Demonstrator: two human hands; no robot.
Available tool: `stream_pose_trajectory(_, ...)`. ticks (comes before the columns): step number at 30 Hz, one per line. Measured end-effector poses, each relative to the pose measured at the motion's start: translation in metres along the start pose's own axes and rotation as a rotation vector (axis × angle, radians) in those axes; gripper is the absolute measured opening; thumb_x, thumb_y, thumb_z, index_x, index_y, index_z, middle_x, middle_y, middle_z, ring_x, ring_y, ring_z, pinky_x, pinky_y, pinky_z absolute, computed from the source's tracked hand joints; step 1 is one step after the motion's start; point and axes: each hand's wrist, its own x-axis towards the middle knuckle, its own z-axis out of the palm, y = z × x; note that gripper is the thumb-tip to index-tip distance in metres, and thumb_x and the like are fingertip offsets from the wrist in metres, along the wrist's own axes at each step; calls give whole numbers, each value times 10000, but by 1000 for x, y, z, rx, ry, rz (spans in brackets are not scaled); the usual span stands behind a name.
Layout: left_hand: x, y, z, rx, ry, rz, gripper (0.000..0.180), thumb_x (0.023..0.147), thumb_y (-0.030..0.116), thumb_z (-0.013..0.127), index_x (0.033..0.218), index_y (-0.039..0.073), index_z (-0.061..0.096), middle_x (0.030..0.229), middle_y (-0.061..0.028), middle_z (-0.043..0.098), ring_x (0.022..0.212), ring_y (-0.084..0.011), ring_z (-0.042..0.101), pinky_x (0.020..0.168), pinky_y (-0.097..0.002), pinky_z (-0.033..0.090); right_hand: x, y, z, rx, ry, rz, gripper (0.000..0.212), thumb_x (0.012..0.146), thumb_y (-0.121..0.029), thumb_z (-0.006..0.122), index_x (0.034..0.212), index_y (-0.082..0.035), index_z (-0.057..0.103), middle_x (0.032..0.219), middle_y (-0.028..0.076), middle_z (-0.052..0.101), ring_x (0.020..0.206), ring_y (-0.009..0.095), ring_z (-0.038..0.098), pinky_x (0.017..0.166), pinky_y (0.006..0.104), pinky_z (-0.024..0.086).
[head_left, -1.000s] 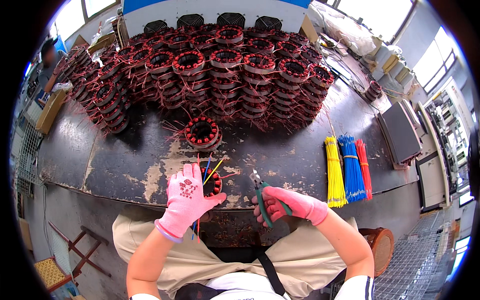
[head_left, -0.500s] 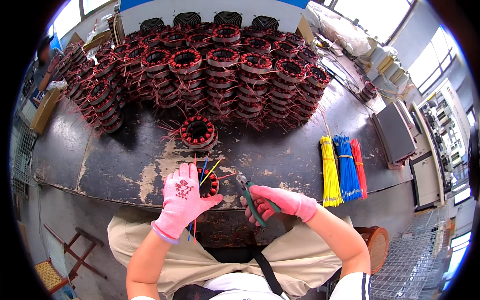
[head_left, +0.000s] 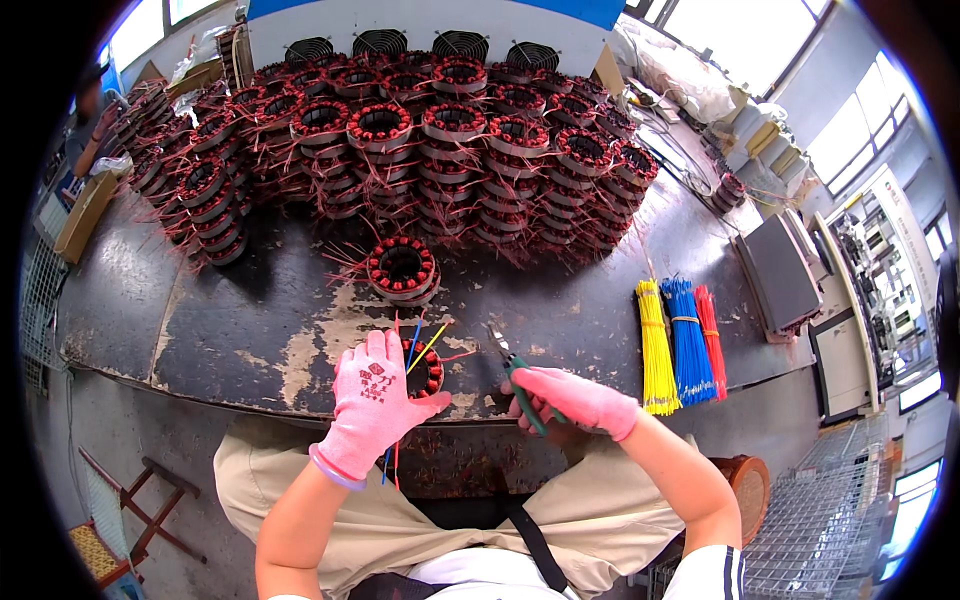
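My left hand [head_left: 372, 395], in a pink glove, lies over the left side of a wound stator [head_left: 434, 372] at the table's front edge and grips it, thumb across the near side. Red, blue and yellow wires [head_left: 428, 348] stick out past the fingers, and more wire ends hang below the palm. A thin red lead [head_left: 459, 355] points right from the stator. My right hand [head_left: 578, 398], also gloved in pink, is closed around green-handled cutting pliers [head_left: 513, 361]. Their jaws point up and left, apart from the red lead.
Another short stack of stators [head_left: 402, 270] stands just beyond. Tall stacks of stators [head_left: 455, 150] fill the back of the table. Bundles of yellow [head_left: 655, 350], blue [head_left: 690, 345] and red wires [head_left: 711, 345] lie at right. A person [head_left: 92, 130] is at far left.
My right hand and the pliers have shifted right and up, and the jaws have drawn away from the red lead's tip. My left hand keeps its place on the stator.
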Motion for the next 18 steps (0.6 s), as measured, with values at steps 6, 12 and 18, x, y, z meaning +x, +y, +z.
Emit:
stream_pose_trajectory(6,-6,-21,-2,-67,25,36,952,649,610,817,1304,-16,525,1135,-159,551,1052,-337,593,928,-450,469,-23,-23,-32,-1078,613,-282,735,914,-567,587,1411,-31,512,1290,234,602,1220,364,568,998,470,457)
stream_pose_trajectory(12,-25,-81,-25,-20,29,52,966,669,593,813,1369,-3,519,1154,-166,569,1076,-351,604,958,-466,470,-24,-30,-34,-1455,812,-197,689,777,-460,731,1338,-87,587,1147,176,608,1122,363,545,927,473,467)
stream_pose_trajectory(18,-59,-172,-55,-50,69,-212,990,652,449,838,1461,17,464,1288,-178,574,1134,-374,601,971,-438,482,25,-124,120,-1008,347,-772,675,828,-466,720,1359,-74,578,1124,197,632,1143,386,558,989,449,468)
